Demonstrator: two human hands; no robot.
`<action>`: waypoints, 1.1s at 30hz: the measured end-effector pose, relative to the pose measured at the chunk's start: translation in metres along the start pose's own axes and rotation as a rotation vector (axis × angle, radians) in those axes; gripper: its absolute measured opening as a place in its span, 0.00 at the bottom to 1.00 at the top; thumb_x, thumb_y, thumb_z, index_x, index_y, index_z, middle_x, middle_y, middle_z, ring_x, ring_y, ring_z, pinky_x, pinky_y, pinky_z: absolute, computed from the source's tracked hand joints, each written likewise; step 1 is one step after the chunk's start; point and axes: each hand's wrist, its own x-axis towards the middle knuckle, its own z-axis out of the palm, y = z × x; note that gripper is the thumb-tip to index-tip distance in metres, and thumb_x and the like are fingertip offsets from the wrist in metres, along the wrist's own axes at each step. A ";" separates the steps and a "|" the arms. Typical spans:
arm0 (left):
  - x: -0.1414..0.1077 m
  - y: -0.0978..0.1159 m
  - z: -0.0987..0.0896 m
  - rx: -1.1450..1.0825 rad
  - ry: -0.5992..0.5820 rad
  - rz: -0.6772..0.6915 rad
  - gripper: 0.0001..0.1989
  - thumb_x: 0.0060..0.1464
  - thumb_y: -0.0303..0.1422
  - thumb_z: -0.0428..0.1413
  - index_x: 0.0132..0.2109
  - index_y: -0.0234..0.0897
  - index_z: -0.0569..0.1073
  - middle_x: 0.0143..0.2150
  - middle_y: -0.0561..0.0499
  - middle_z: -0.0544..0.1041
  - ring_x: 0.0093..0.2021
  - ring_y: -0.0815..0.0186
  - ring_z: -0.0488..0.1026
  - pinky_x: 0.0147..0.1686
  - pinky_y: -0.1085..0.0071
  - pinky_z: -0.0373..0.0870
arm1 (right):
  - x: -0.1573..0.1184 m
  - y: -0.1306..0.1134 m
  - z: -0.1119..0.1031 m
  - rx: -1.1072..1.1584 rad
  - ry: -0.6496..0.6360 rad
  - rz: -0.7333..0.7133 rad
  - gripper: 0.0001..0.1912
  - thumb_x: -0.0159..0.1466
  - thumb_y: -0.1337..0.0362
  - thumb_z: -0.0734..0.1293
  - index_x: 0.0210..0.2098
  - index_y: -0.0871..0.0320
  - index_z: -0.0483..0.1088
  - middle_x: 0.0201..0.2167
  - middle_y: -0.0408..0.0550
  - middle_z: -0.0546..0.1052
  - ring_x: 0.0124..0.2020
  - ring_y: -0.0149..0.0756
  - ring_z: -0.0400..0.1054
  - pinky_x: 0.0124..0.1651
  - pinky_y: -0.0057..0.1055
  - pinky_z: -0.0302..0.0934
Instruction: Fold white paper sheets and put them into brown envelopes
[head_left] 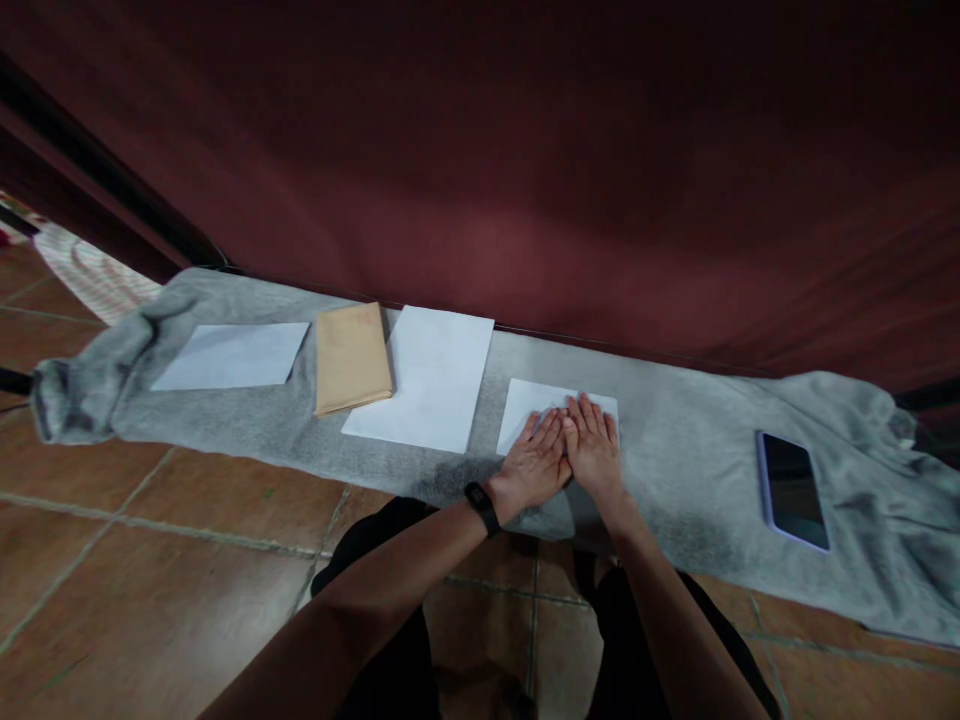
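Note:
A white sheet of paper (pixel 517 410), smaller than the one beside it, lies on the grey cloth. My left hand (pixel 536 458) rests palm down on it with the fingers spread; a black band is on that wrist. Right beside it, my right hand (pixel 592 440) presses flat on the same paper, fingers stretched toward the far edge. The two hands touch near the thumbs. Their palms hide the middle and near edge of the paper.
Grey cloth (pixel 690 460) covers a long, narrow surface against a dark red panel (pixel 480 230). Leftward lie a larger white sheet (pixel 439 375), a brown envelope stack (pixel 351 358) overlapping it, and another white sheet (pixel 232 356). A phone (pixel 793 490) lies at right. Tiled floor (pixel 195 570) shows below.

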 end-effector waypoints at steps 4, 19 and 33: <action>0.001 -0.005 0.000 -0.022 -0.003 -0.072 0.30 0.69 0.37 0.41 0.71 0.23 0.55 0.74 0.35 0.54 0.75 0.55 0.47 0.73 0.53 0.43 | -0.001 0.002 0.000 -0.038 0.014 0.013 0.29 0.76 0.57 0.47 0.72 0.61 0.55 0.73 0.57 0.55 0.73 0.47 0.48 0.72 0.51 0.41; 0.008 -0.036 -0.010 0.064 -0.012 -0.404 0.32 0.70 0.40 0.38 0.72 0.21 0.53 0.75 0.34 0.51 0.75 0.54 0.46 0.73 0.55 0.46 | -0.006 0.012 0.008 -0.071 0.154 0.065 0.32 0.76 0.55 0.52 0.70 0.71 0.54 0.69 0.66 0.61 0.70 0.51 0.54 0.70 0.49 0.48; 0.037 -0.018 0.001 0.066 -0.003 -0.204 0.27 0.68 0.29 0.38 0.71 0.27 0.58 0.74 0.41 0.56 0.75 0.56 0.47 0.72 0.53 0.48 | 0.010 -0.009 -0.002 0.076 -0.003 0.010 0.28 0.77 0.59 0.48 0.69 0.63 0.60 0.71 0.55 0.61 0.72 0.42 0.52 0.73 0.46 0.43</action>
